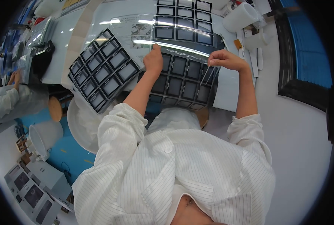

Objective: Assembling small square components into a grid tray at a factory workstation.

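In front of me lies a sheet of black-framed rectangular panels [180, 66] with greyish windows. My left hand [153, 60] is closed at its upper left edge; what its fingers pinch, if anything, is hidden. Thin metal tweezers [205, 77] are held in my right hand [226, 60]. Their tips point down over the right-hand panels of the sheet; whether they touch it I cannot tell. A second sheet of framed panels [104, 71] sits at an angle on the left, overhanging the table edge. Farther back is a third such sheet [183, 23].
White tubs [241, 17] stand at the back right, near an orange piece [237, 44]. Below the left sheet is a large white bin [77, 125]. At far left a person's sleeve [4, 99] shows at the neighbouring bench. A dark-framed blue window [312, 45] is at right.
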`<action>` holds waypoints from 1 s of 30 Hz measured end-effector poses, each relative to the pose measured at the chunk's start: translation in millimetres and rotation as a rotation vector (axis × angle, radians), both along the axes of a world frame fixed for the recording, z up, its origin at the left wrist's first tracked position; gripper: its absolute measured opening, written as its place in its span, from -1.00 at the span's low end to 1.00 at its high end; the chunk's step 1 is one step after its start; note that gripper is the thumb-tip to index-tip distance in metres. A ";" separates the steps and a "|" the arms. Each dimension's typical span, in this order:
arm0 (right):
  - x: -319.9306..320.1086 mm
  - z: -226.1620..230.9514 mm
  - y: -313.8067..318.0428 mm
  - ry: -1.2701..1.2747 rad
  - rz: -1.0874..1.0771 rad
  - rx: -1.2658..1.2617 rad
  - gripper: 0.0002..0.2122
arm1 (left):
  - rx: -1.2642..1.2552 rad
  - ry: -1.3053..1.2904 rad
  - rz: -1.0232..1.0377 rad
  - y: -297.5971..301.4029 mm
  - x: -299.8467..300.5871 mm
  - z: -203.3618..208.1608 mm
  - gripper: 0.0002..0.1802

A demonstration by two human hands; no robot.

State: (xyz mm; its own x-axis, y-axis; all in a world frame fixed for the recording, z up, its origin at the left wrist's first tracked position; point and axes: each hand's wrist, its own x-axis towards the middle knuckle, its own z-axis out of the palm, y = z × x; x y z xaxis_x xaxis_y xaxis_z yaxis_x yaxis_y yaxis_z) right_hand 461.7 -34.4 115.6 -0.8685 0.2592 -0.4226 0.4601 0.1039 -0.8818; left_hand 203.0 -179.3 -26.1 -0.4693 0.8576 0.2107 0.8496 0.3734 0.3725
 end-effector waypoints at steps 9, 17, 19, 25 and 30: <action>21.2 50.1 5.0 -0.152 -0.003 -0.016 -0.70 | -0.028 0.028 0.007 0.8 -1.8 0.6 -0.81; 51.7 92.8 -17.8 -0.070 -0.229 0.068 -0.70 | 0.038 -0.094 -0.004 27.6 0.3 14.8 -0.78; 46.3 93.3 -17.7 -0.040 -0.344 0.098 -0.69 | 0.074 -0.111 -0.005 45.4 -11.4 17.8 -0.79; 33.1 82.9 -21.9 -0.022 -0.435 0.120 -0.70 | 0.278 -0.067 -0.079 33.2 0.3 19.9 -0.79; -8.0 77.7 -39.2 0.236 -0.161 0.502 -0.72 | 0.303 -0.325 -0.476 -67.8 44.1 44.0 -0.70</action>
